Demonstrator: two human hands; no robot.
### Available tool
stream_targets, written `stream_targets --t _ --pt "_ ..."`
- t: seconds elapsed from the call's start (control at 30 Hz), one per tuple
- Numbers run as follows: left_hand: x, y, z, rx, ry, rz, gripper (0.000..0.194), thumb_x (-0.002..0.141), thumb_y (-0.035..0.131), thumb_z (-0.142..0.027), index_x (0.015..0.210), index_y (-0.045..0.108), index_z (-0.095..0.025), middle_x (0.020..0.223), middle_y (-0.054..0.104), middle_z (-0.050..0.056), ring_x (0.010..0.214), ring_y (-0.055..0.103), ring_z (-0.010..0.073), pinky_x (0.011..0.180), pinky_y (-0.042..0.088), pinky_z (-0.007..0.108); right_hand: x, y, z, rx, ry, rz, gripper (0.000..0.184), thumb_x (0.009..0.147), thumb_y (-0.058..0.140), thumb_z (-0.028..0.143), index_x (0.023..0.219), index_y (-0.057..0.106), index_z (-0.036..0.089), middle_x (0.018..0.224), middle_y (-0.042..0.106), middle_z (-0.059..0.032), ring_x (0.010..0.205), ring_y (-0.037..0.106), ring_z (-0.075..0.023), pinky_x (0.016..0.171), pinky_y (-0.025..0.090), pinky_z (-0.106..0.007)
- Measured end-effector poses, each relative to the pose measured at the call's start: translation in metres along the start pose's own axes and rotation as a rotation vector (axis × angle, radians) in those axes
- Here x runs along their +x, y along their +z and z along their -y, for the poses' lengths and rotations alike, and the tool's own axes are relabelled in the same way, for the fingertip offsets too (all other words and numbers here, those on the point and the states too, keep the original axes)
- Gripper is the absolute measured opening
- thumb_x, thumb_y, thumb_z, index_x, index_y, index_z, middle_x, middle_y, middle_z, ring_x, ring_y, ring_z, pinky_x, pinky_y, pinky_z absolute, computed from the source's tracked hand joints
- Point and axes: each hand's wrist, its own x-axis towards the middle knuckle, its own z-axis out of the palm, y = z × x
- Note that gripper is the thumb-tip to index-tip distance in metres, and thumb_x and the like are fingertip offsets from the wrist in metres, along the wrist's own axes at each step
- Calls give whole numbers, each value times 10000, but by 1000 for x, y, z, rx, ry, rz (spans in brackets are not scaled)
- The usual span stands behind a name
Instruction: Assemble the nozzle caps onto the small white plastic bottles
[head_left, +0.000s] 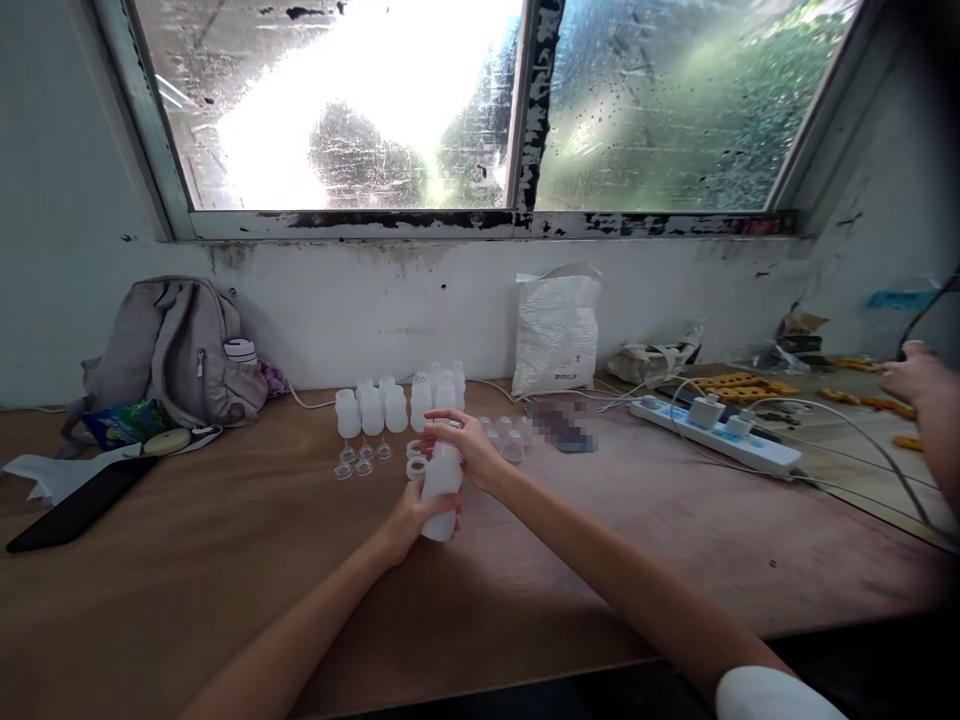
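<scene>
My left hand [405, 518] has its fingers wrapped round the lower body of a translucent white bottle [441, 484], closed only as far as the bottle's width allows, with their tips showing on its right side. My right hand [471, 447] has its fingers curved about the bottle's upper end; what they cover there is too small to make out. The bottle is tilted, its top leaning far and slightly right, in front of me above the near middle of the tabletop [262, 530]. My left forearm comes in from the near left, my right forearm from the near right, and the two hands meet at the bottle. Just beyond them stand white bottles [372, 408] in a cluster, with clear nipple-like pieces [364, 467] and white rings [417, 467] nearer, and clear caps [513, 446] to the right. A grey backpack [187, 345] sits far left, a white plastic bag [556, 335] against the wall, and a power strip [750, 448] to the right. At the far right another person's hand [913, 372] shows, and a bright window [420, 110] spans the wall above.
</scene>
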Motion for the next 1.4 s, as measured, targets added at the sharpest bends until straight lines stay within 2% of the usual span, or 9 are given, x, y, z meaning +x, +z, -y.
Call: stream_targets --t 0.17,0.5,0.6,0.7,0.9,1.07,1.13,1.27,1.4 --pt "-4 -2 0 -197 -67 132 156 649 569 -219 753 506 -121 612 532 11 457 511 120 437 389 244 0 -1 -2 105 61 10 226 585 646 190 796 564 182 483 533 46 449 541 -125 465 442 -253" --pt "-7 -9 -4 -385 -135 269 262 641 496 -257 842 556 -98 618 518 14 455 514 112 448 358 232 2 -2 3 163 93 120 246 604 621 208 843 560 200 514 530 51 520 575 -132 536 454 -252" --pt "-4 -13 -3 -390 -167 294 285 634 486 -284 841 557 -102 604 515 12 453 513 112 440 363 230 -3 -2 3 185 82 92 209 592 623 206 787 545 201 507 523 54 513 564 -128 533 450 -252" --pt "-1 -15 -4 -279 -159 309 263 622 508 -285 806 557 -103 574 521 16 426 509 121 414 358 233 -6 0 0 158 -14 -16 161 584 604 200 721 519 200 496 510 54 519 560 -131 495 426 -227" --pt "4 -4 -6 106 -24 42 134 637 577 -261 655 517 -143 576 543 21 437 502 124 413 371 235 -2 0 -11 76 -196 -286 143 572 550 205 705 497 207 526 510 59 461 499 -103 445 387 -214" --pt "6 -3 -3 609 215 -213 219 592 640 -278 757 573 -151 613 566 22 559 520 162 512 382 253 1 -5 -13 90 -168 -307 166 568 567 209 719 500 211 498 511 64 463 495 -108 448 385 -219" --pt "7 -7 -2 754 274 -250 280 584 653 -289 822 583 -158 658 583 25 610 527 177 554 383 266 2 -7 -14 103 -115 -301 177 556 581 200 716 507 206 493 515 59 467 498 -112 454 392 -226" --pt "12 -13 -3 669 174 -178 257 563 671 -283 769 585 -155 658 577 20 638 534 181 566 396 264 6 -11 -17 123 -22 -322 173 527 600 179 679 516 193 470 504 51 453 498 -120 453 399 -243" --pt "10 -19 -7 268 -107 110 259 628 599 -328 787 555 -127 610 550 22 512 526 146 466 409 254 13 -21 -17 130 -24 -340 188 515 581 174 695 530 186 475 509 42 445 500 -129 460 411 -264"
